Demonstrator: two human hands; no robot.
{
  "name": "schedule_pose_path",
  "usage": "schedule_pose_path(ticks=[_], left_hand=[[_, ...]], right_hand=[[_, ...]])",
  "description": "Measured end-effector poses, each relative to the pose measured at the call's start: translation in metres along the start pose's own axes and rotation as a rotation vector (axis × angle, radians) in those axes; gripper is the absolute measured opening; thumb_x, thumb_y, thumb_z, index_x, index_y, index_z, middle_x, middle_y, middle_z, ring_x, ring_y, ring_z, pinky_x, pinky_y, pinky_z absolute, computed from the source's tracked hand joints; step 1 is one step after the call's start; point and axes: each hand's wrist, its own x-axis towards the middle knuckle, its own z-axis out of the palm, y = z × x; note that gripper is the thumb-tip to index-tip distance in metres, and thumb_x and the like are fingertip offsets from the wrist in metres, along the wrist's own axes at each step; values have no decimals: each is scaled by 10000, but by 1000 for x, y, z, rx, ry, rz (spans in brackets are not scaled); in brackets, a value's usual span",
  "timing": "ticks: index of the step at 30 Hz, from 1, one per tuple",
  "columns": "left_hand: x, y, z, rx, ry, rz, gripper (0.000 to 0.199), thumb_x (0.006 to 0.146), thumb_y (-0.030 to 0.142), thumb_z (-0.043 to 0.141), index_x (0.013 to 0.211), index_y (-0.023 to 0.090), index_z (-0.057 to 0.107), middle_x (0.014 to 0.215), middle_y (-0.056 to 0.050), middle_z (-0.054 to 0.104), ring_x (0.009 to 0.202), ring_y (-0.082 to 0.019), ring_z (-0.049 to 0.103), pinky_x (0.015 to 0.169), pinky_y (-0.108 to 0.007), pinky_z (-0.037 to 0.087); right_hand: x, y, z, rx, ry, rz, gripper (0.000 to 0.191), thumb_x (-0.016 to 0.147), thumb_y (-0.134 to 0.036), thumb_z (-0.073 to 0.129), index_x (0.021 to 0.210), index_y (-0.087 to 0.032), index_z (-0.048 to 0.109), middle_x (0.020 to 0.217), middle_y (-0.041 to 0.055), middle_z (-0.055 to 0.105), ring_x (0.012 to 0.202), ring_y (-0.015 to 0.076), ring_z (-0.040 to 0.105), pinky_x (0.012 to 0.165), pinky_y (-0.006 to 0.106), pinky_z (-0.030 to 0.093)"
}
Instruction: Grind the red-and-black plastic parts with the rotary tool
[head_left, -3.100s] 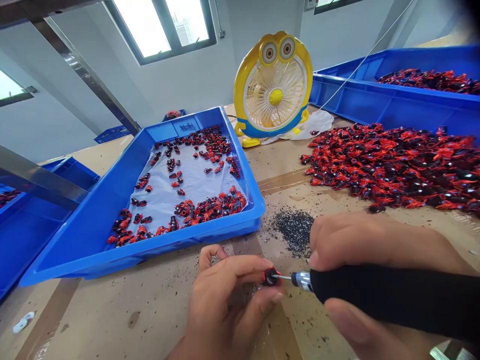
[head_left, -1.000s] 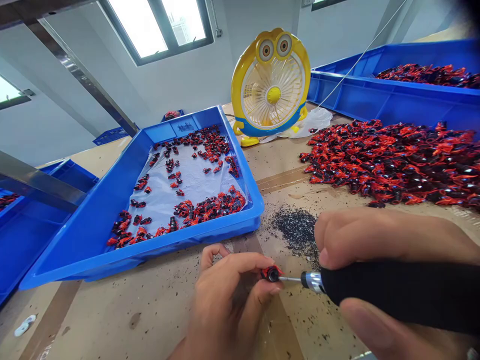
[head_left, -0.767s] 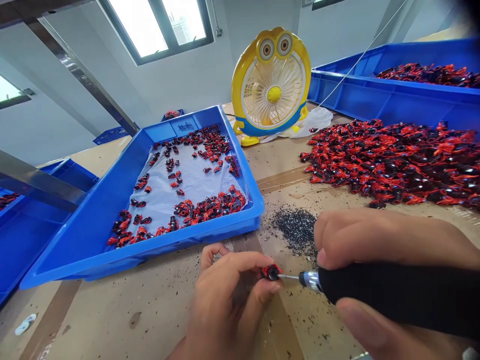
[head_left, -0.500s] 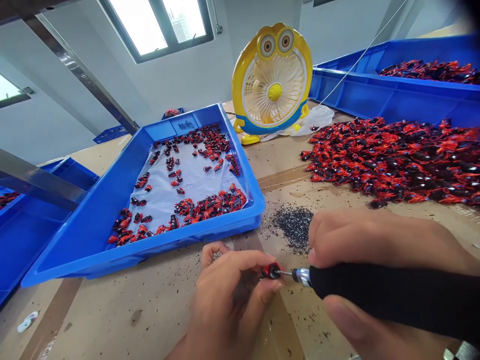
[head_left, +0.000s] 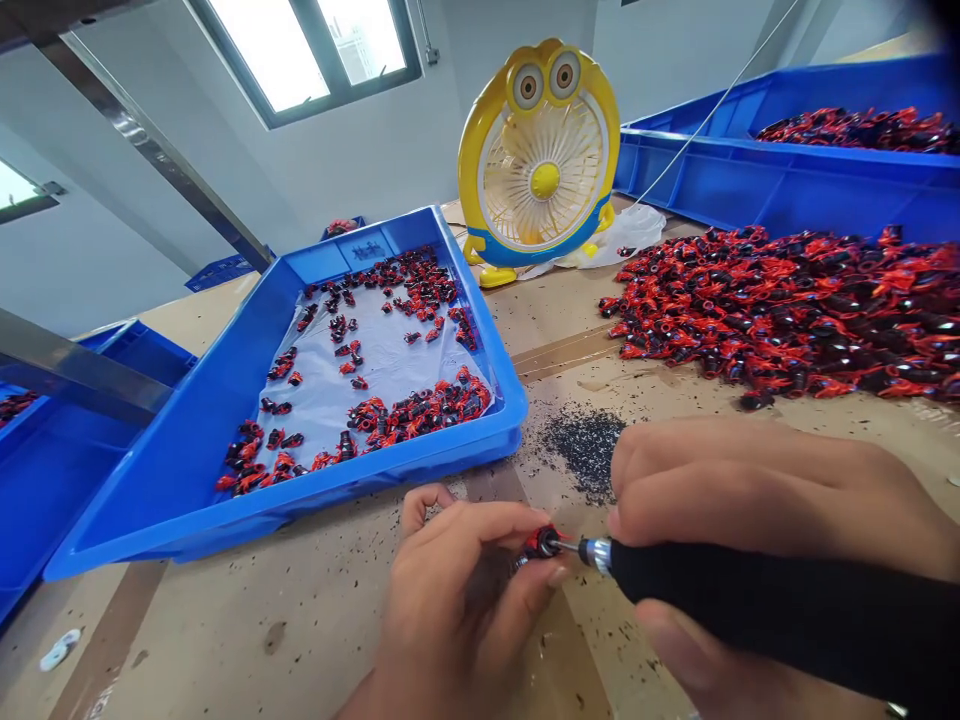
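left hand (head_left: 442,585) pinches red-black part (head_left: 541,543) over counter (head_left: 217,620) near blue tray (head_left: 300,507) | right hand (head_left: 750,490) grips black tool (head_left: 720,592), bit (head_left: 568,547) at part's end | bit could skid into thumb (head_left: 525,598), fingertips (head_left: 536,517) being so close

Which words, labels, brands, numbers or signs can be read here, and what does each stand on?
None can be read with certainty.
Dark marking on the far inner wall of the large blue plastic tray: too small and blurred.
White marks on the shiny brown tape strip at lower left: blurred, cut off by the picture's edge.
Black handheld tool with silver collar: no lettering visible on the part in view.
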Motion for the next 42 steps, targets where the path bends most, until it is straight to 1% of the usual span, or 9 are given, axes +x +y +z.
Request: schedule_pose_path(ticks=[8,13,17,21,24,29,33,37,42], left_hand=[[3,0,-1,43,-1,18,239,1018,142,701,1164,316,628,871,97,816,715,-172,691,837,-376,407],[1,0,-2,40,-1,15,251,1019,143,697,1189,313,626,914,93,831,739,-173,689,865,-378,409],[-1,-1,-2,41,-4,8,265,1009,135,707,1188,313,629,924,96,839,752,-176,698,874,-381,399],[-1,-2,-3,34,0,13,282,992,139,738,1193,308,634,925,87,838,748,-176,700,875,-386,387],[0,-1,-2,20,1,13,277,998,137,734,1191,308,632,927,96,836,739,-164,702,871,-386,381],[2,0,-2,3,-11,19,269,1008,141,735,1189,312,633,933,113,845,738,-155,704,862,-384,385],[1,-1,-3,33,4,-2,259,1004,156,737,1186,314,643,951,94,848,748,-169,709,872,-391,394],[1,-2,-3,44,3,22,279,990,137,743,1189,308,648,923,83,846,726,-169,714,858,-388,401],[2,-2,-3,48,17,10,312,953,106,757,1174,304,659,914,70,857,718,-177,738,833,-384,435]], right_hand=[[17,2,-7,26,-108,-52,198,822,-173,776,896,-227,601,676,-74,508,548,63,479,487,221,373],[18,-6,0,-45,-30,17,284,822,-457,869,878,-279,655,720,4,617,646,185,597,500,309,448],[14,-8,5,-73,-15,20,333,835,-551,852,880,-272,675,744,18,635,695,194,624,521,305,463],[8,-5,2,-69,-7,30,297,864,-508,829,869,-265,656,724,3,619,663,174,610,510,295,441],[7,-3,-2,-45,-1,37,199,904,-367,774,860,-253,616,693,-32,582,592,125,552,504,275,419],[12,-2,-10,-10,-111,-4,134,865,-164,715,871,-216,592,660,-85,511,547,38,493,504,185,394],[13,-6,-10,-90,-31,29,112,867,-234,724,884,-235,613,660,-62,552,553,79,547,472,212,397],[11,-3,-6,-126,21,91,219,841,-413,801,890,-260,653,701,-4,620,600,164,600,467,275,422],[12,4,1,-108,35,80,281,829,-492,810,886,-257,666,724,10,625,631,172,606,490,281,432]])
